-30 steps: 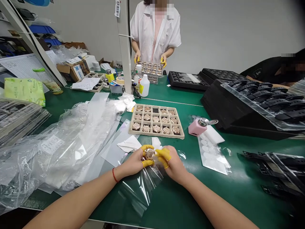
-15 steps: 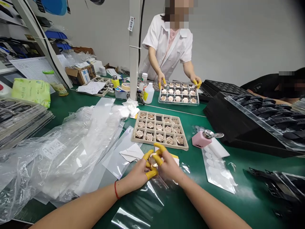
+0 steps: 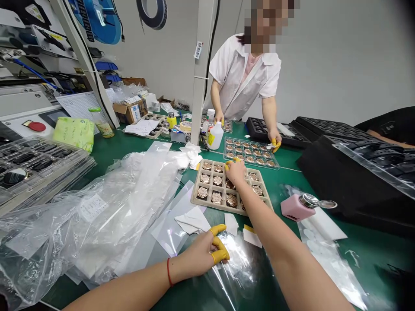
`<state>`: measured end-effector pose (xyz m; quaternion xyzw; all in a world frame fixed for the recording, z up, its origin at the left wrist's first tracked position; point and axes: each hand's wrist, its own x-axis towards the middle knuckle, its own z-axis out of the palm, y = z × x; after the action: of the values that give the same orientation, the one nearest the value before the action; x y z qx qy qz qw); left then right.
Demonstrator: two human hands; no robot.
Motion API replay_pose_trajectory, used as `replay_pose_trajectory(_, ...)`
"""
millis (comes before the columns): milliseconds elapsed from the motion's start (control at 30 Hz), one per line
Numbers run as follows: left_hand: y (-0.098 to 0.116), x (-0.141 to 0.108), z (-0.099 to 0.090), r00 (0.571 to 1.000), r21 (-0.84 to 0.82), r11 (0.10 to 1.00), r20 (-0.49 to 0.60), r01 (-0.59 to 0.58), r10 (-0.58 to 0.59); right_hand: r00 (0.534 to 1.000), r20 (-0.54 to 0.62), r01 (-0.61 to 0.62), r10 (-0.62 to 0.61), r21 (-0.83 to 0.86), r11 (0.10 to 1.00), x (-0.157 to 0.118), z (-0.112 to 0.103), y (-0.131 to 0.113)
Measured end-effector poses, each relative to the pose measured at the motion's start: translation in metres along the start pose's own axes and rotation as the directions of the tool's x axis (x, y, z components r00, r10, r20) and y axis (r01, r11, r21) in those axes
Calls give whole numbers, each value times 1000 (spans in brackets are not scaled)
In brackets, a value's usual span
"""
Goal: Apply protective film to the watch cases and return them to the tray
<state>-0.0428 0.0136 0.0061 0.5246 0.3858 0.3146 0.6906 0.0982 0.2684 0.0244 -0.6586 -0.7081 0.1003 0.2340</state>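
Observation:
My left hand (image 3: 207,250), with yellow finger cots, hovers over clear plastic film (image 3: 240,259), its thumb and fingers apart and nothing between them. At the beige compartment tray (image 3: 194,198), my right hand (image 3: 236,170) reaches to the back row, around its middle compartment. Its yellow-covered fingertips point down there, and whatever they hold is hidden by the hand. Rose-gold watch cases (image 3: 216,197) sit in the tray's compartments. A white cloth (image 3: 193,220) and small white pieces (image 3: 231,224) lie between the tray and my left hand.
Across the table a person in a white shirt (image 3: 246,82) reaches over a clear tray of watch cases (image 3: 227,154). A pink pump bottle (image 3: 296,207) and black foam (image 3: 340,185) are on the right. Plastic bags (image 3: 129,203) cover the left. A white post (image 3: 199,86) rises behind.
My hands have parted: the right went forward to the tray with the watch piece no longer visible, while the left opened. The view shifted. The person's clear tray now lies on the table.

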Motion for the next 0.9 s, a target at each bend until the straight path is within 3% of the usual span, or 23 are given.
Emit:
replay_pose_trajectory(133, 2, -1, -2, 1000, 76, 997, -8, -11, 12, 996, 92, 26, -22, -43, 999, 9, 11, -12)
replay_pose_trajectory(267, 1, -1, 0, 1000, 51, 998, -3, -21, 21, 992, 116, 44, -43, -10, 999, 2, 8, -28)
replay_pose_trajectory(367, -1, 0, 1, 999, 6, 1000, -42, -27, 27, 990, 102, 93, -100, 73, 993, -26, -5, -38)
replay_pose_trajectory(500, 1, 3, -2, 984, -80, 996, -173, -45, 31, 955, 177, 194, -237, 229, 954, -92, -37, -36)
replay_pose_trajectory(533, 3, 3, -2, 979, -100, 993, -199, -69, 48, 926, 239, 214, -291, 301, 929, -111, -46, -32)
replay_pose_trajectory(567, 5, 4, -2, 975, -119, 988, -211, -102, 75, 867, 342, 182, -361, 458, 870, -129, -55, -26)
replay_pose_trajectory(633, 9, 2, -1, 981, -168, 974, -146, -155, 131, 759, 511, -8, -404, 627, 779, -164, -69, -15)
replay_pose_trajectory(700, 13, -1, 3, 988, -220, 964, 0, -148, 152, 671, 627, -209, -396, 673, 710, -190, -77, -5)
replay_pose_trajectory(767, 17, -6, 6, 982, -243, 966, 139, -89, 126, 607, 688, -338, -398, 677, 654, -206, -81, 1)
replay_pose_trajectory(900, 24, -15, 7, 949, -210, 976, 316, 50, 19, 501, 729, -450, -467, 680, 579, -215, -84, 5)
